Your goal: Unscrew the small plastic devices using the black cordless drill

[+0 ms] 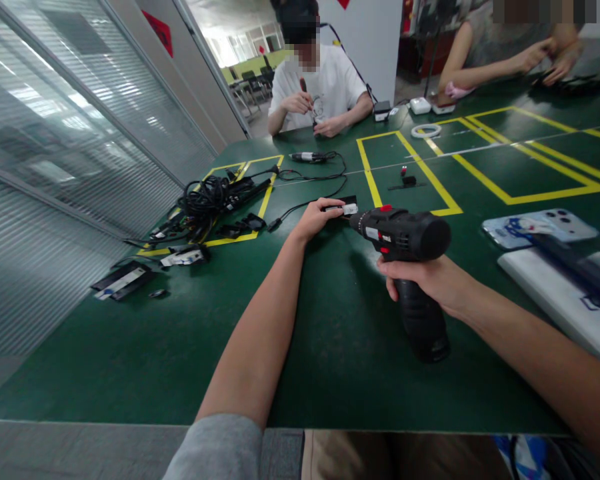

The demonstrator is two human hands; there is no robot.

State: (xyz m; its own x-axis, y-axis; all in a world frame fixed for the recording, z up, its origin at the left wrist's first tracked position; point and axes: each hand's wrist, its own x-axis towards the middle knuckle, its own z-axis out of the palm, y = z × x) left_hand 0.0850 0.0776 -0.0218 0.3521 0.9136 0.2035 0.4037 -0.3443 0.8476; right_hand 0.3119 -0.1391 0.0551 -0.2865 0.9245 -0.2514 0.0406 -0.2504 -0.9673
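My right hand (423, 277) is wrapped round the grip of a black and red cordless drill (403, 233), whose chuck points left and away from me. The drill's tip is close to a small black case with a white label (350, 208); whether the two touch I cannot tell. My left hand (317, 219) lies over the left end of this case, its fingers closed on it against the green table. A black cable with a plug (275, 225) runs out just left of that hand.
On the left lies a heap of black cables (207, 200), with a black adapter (123, 280) nearer me. A phone (540, 227) and a white device (555, 287) lie right. A tape roll (426, 131) is farther back. Two people work across the green table (220, 353).
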